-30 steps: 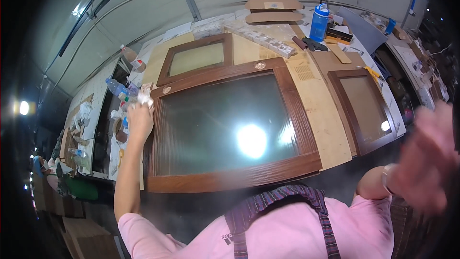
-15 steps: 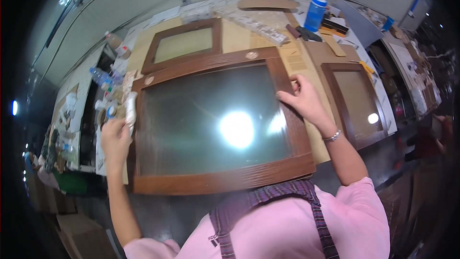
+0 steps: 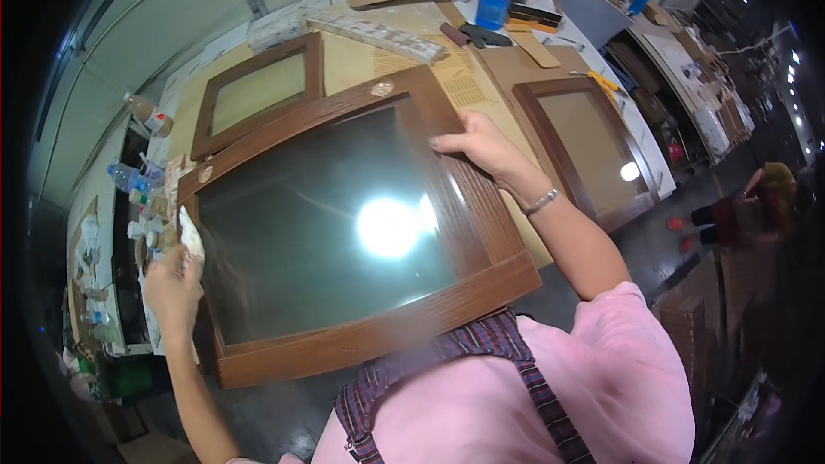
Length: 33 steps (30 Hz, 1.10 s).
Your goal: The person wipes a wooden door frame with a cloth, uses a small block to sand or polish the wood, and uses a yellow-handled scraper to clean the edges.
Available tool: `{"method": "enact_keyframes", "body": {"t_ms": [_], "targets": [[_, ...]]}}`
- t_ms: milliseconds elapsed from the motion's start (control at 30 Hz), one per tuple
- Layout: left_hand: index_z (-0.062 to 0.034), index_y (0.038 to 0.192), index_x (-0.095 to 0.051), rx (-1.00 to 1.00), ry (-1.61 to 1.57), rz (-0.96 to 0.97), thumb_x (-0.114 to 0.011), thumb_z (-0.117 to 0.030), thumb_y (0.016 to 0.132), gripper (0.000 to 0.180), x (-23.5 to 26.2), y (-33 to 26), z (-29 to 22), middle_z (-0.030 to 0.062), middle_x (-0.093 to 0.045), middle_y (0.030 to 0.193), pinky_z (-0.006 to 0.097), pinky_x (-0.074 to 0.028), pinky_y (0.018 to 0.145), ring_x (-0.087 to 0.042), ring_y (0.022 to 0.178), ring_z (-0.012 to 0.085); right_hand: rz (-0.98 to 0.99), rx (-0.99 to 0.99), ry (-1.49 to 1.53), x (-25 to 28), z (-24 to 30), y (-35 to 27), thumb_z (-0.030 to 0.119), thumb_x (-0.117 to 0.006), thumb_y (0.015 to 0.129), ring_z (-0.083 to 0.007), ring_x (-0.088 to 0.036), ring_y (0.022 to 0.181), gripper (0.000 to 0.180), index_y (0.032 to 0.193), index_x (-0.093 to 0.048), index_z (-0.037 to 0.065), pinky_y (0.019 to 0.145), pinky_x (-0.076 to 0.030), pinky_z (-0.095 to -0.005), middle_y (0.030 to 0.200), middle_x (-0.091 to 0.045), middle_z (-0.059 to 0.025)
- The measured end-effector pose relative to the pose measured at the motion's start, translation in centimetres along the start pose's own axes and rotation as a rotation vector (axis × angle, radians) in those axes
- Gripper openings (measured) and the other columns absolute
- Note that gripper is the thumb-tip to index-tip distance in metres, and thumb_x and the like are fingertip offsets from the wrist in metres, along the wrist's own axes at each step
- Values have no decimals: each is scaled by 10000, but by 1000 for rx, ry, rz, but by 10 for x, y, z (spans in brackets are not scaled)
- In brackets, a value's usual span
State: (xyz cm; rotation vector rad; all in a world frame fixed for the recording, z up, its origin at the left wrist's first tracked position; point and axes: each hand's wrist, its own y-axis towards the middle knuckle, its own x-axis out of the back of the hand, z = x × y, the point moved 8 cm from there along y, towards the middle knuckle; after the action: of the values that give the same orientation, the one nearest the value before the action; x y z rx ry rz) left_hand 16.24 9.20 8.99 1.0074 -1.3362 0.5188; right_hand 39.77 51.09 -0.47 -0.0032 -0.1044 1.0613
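Note:
A large brown wood-framed glass panel [image 3: 361, 367] lies tilted in front of me, its near edge close to my apron. My right hand [image 3: 483, 148] is closed on the frame's right side, thumb on top and the other fingers over the outer edge. Beside the frame's left side, my left hand [image 3: 174, 285] is closed around a limp white piece [image 3: 191, 234] that looks like cloth or paper. Its upper end rests along the left frame edge. Round copper-coloured marks sit on the frame's two far corners. A bright lamp reflects in the glass.
Farther back lies a smaller framed panel [image 3: 206, 129]; another framed panel [image 3: 537, 103] lies at the right. Bottles [image 3: 129, 178] crowd the table's left edge. A blue bottle [image 3: 494, 2], a dark glove [image 3: 484, 35] and a yellow-handled tool [image 3: 604, 82] are at the back right.
My view has turned. The large panel now sits more slanted, its right side raised toward me. My left hand's white piece has shifted along the left frame edge; my right hand keeps its hold.

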Motion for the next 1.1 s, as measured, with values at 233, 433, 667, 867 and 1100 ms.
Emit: {"method": "enact_keyframes", "body": {"t_ms": [233,433,667,867,1100], "targets": [[-106,1077,-760,-648,-365,-201,-689,-93,891,200,17,56,-210,60,-726,1034,368,-528,820,-663,952,271,-206,36,-168,28,-14,0,265,-644,970,-213,-669,857,368,1055,-617,-92,782,-526,-366,948,-707,-171],[-107,902,-767,-886,-303,-272,-734,-164,828,99,-39,88,-346,42,-704,972,392,-550,801,-649,960,273,-174,42,-281,7,-11,10,278,-625,962,-194,-641,874,398,1075,-622,-104,804,-513,-363,943,-697,-178],[-108,855,-729,-895,-183,-127,-712,-134,804,60,-77,98,-359,28,-674,907,405,-542,744,-631,919,260,-236,13,-312,18,-21,8,282,-644,950,-235,-640,869,426,1040,-594,-131,811,-508,-386,924,-673,-223],[-112,791,-694,-935,-296,-281,-703,-59,746,70,-72,86,-356,26,-662,878,396,-542,724,-633,878,256,-231,15,-334,9,-15,7,279,-655,943,-215,-608,815,410,993,-577,-120,766,-501,-386,869,-645,-205],[-104,777,-664,-889,-253,-256,-668,-68,753,43,-71,87,-363,39,-653,865,411,-543,713,-637,869,262,-248,60,-286,16,-18,7,271,-654,943,-211,-607,805,396,980,-580,-116,753,-498,-380,852,-641,-197]]}}
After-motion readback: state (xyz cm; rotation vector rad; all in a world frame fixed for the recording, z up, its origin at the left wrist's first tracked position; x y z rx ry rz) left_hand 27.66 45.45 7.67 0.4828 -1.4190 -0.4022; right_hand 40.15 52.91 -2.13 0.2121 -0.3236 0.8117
